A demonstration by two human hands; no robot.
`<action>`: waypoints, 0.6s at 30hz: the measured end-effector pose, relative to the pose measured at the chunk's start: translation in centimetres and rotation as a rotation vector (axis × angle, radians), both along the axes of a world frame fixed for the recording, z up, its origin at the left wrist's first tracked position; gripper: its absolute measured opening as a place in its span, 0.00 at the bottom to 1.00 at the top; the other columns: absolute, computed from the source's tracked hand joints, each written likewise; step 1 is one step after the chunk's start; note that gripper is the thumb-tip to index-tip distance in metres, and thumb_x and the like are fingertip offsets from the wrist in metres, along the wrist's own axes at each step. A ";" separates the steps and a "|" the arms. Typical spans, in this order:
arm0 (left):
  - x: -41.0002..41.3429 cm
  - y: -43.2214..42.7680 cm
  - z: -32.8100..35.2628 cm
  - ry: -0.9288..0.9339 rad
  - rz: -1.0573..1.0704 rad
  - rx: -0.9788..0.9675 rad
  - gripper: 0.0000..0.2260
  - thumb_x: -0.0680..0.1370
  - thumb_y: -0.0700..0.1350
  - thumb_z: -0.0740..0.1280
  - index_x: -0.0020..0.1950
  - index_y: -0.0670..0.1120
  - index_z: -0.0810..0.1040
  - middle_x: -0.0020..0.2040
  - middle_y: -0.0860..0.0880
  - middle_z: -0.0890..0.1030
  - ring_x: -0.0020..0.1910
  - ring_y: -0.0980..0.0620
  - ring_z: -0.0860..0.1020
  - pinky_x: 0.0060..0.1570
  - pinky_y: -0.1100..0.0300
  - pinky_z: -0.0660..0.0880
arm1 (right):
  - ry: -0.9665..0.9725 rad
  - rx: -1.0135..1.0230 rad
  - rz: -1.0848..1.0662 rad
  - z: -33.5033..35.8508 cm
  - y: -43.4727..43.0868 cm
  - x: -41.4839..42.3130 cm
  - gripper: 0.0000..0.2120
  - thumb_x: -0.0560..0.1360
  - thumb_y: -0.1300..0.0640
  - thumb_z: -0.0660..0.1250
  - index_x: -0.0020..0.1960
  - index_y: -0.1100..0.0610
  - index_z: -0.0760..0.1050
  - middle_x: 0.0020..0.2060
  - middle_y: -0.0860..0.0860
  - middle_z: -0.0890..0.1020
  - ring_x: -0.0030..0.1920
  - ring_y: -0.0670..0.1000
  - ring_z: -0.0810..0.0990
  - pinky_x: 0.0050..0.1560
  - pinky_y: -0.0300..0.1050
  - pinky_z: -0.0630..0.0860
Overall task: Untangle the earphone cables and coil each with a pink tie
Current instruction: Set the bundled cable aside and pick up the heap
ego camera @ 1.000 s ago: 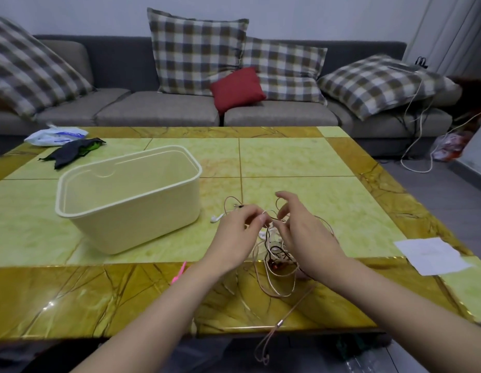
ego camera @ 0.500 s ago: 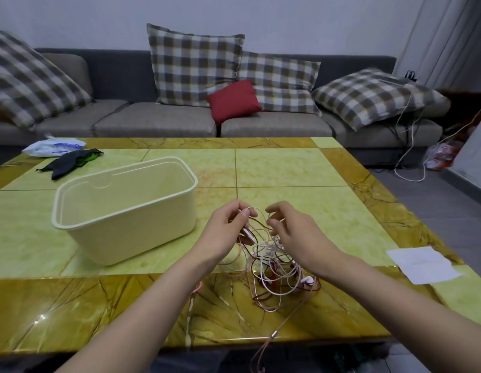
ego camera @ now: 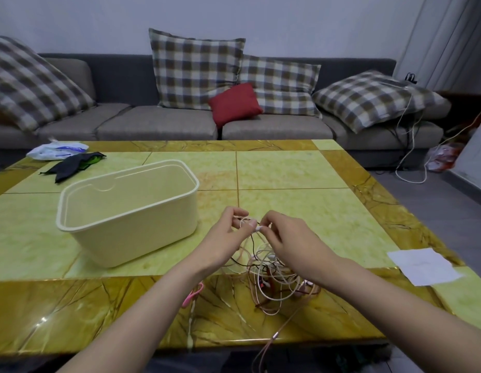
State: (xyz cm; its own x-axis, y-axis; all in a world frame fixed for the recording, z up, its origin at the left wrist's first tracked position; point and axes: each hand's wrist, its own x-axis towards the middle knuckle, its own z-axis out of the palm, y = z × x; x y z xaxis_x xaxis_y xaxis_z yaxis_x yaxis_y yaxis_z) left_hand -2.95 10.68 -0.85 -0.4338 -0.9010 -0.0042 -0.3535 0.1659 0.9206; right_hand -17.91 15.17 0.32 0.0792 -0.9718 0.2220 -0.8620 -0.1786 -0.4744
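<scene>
Both hands sit higher over the table than 1.0 s ago. Left hand and right hand now pinch close together, lifting strands of the earphone cables off the table. Pink tie more exposed beside left wrist.

Single head-worn wide-angle view, looking forward and down across table toward sofa at far side. Both forearms enter from bottom edge; hands close below lens. No second view.
</scene>
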 end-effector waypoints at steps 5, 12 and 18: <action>-0.1 -0.7 0.0 0.004 -0.001 -0.118 0.05 0.80 0.46 0.62 0.54 0.52 0.74 0.44 0.49 0.74 0.36 0.54 0.68 0.38 0.62 0.67 | 0.098 -0.024 -0.052 2.2 -0.4 -1.3 0.08 0.80 0.51 0.59 0.51 0.52 0.75 0.31 0.42 0.70 0.32 0.43 0.68 0.29 0.38 0.61; -1.1 -0.8 1.6 0.131 -0.094 -0.015 0.08 0.79 0.48 0.62 0.45 0.46 0.77 0.41 0.55 0.77 0.37 0.64 0.71 0.37 0.73 0.67 | 0.105 -0.015 -0.075 4.5 -0.6 -2.2 0.10 0.79 0.48 0.60 0.46 0.50 0.76 0.30 0.44 0.73 0.32 0.46 0.72 0.30 0.41 0.62; -1.1 -0.7 2.6 0.447 -0.069 0.154 0.11 0.81 0.43 0.58 0.40 0.44 0.72 0.33 0.50 0.76 0.41 0.50 0.77 0.54 0.54 0.73 | -0.080 0.109 -0.050 4.2 -0.8 -3.7 0.17 0.77 0.45 0.62 0.34 0.53 0.73 0.26 0.47 0.72 0.27 0.46 0.66 0.28 0.39 0.61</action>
State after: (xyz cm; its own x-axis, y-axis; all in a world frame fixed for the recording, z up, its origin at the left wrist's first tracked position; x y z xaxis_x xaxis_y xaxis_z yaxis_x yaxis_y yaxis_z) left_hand -4.02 9.93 1.75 -0.4822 -0.8737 0.0647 0.0896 0.0243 0.9957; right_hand -21.63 14.39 4.53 0.0166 -0.9928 0.1187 -0.8269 -0.0803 -0.5566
